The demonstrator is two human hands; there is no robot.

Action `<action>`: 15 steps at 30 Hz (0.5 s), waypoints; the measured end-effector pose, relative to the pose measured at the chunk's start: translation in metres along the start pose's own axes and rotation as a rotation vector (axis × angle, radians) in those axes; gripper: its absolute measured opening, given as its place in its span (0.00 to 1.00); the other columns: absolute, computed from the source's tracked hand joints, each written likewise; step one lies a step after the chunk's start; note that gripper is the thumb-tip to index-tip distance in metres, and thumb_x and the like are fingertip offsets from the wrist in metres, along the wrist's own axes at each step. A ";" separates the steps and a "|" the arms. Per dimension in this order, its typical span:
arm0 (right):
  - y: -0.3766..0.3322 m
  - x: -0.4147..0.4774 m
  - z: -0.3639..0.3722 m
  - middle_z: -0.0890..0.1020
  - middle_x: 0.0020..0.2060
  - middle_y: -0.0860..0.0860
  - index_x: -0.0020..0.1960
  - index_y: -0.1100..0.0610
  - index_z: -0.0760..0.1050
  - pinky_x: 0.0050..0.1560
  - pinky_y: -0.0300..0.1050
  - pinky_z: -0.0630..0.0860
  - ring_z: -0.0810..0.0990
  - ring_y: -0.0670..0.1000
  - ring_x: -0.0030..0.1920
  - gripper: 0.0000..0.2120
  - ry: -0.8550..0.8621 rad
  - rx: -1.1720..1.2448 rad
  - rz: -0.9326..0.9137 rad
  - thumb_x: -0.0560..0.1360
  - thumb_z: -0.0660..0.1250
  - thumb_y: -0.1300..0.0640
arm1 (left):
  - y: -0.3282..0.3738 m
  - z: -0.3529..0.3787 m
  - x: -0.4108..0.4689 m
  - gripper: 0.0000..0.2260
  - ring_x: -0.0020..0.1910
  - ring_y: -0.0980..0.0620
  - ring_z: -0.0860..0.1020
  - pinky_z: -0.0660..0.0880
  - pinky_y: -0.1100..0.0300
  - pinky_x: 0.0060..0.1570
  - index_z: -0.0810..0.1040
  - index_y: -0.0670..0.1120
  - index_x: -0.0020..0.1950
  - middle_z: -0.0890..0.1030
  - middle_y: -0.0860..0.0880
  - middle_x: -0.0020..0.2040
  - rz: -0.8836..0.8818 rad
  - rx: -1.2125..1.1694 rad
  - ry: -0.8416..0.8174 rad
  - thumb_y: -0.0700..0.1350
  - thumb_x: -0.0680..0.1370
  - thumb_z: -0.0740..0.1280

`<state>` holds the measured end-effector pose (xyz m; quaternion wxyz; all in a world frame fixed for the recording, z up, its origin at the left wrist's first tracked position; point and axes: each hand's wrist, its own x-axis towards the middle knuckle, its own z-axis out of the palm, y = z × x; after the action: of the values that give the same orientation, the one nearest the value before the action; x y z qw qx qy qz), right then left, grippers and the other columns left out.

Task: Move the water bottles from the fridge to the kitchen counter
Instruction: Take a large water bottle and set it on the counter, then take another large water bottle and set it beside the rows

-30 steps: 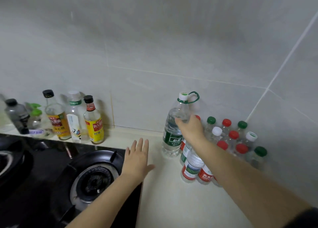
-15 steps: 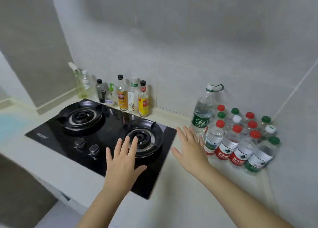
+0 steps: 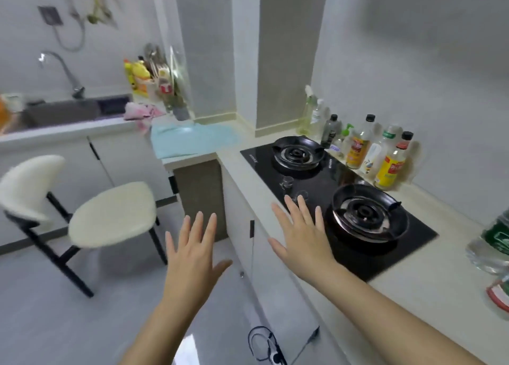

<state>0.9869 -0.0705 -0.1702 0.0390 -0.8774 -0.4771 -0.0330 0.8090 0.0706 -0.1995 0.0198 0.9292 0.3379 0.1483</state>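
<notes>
The large water bottle (image 3: 493,243) with a green label stands on the cream kitchen counter (image 3: 429,290) at the right edge of view, cut off by the frame. Below it a red-labelled small bottle (image 3: 500,296) is partly visible. My right hand (image 3: 301,236) hovers with fingers spread over the front edge of the counter, by the stove knobs, holding nothing. My left hand (image 3: 192,250) is spread open in the air over the floor, left of the cabinet. No fridge is in view.
A black two-burner gas stove (image 3: 338,196) is set into the counter. Condiment bottles (image 3: 369,150) line the wall behind it. A white stool (image 3: 110,213) stands on the floor at left. A sink with a tap (image 3: 63,108) is at far left, with a blue cloth (image 3: 192,139) on the counter corner.
The view has swung left, away from the cluster of bottles toward the stool and sink. Both hands have drawn back from the bottles and stay spread and empty.
</notes>
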 end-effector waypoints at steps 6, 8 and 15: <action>-0.147 0.032 0.009 0.46 0.81 0.54 0.81 0.47 0.44 0.75 0.63 0.40 0.39 0.59 0.80 0.34 -0.002 0.071 -0.275 0.81 0.55 0.40 | -0.125 -0.038 -0.057 0.46 0.73 0.38 0.66 0.63 0.32 0.64 0.65 0.46 0.76 0.69 0.42 0.73 -0.241 0.084 0.038 0.60 0.62 0.79; -0.203 0.036 0.011 0.44 0.81 0.53 0.81 0.47 0.43 0.76 0.63 0.40 0.38 0.58 0.79 0.34 -0.017 0.104 -0.355 0.81 0.55 0.40 | -0.172 -0.052 -0.084 0.46 0.73 0.38 0.65 0.64 0.33 0.64 0.63 0.47 0.76 0.68 0.42 0.73 -0.305 0.076 0.055 0.59 0.63 0.79; -0.401 0.028 0.022 0.48 0.80 0.54 0.81 0.48 0.48 0.76 0.64 0.42 0.42 0.59 0.80 0.34 0.019 0.220 -0.659 0.80 0.58 0.41 | -0.315 -0.103 -0.185 0.44 0.72 0.36 0.66 0.71 0.39 0.63 0.64 0.45 0.75 0.69 0.40 0.73 -0.534 0.176 0.126 0.60 0.65 0.77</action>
<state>0.6653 0.1722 -0.1746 0.1250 -0.6663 -0.7351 -0.0006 0.4481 0.1896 -0.1926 -0.0437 0.7946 0.5826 0.1653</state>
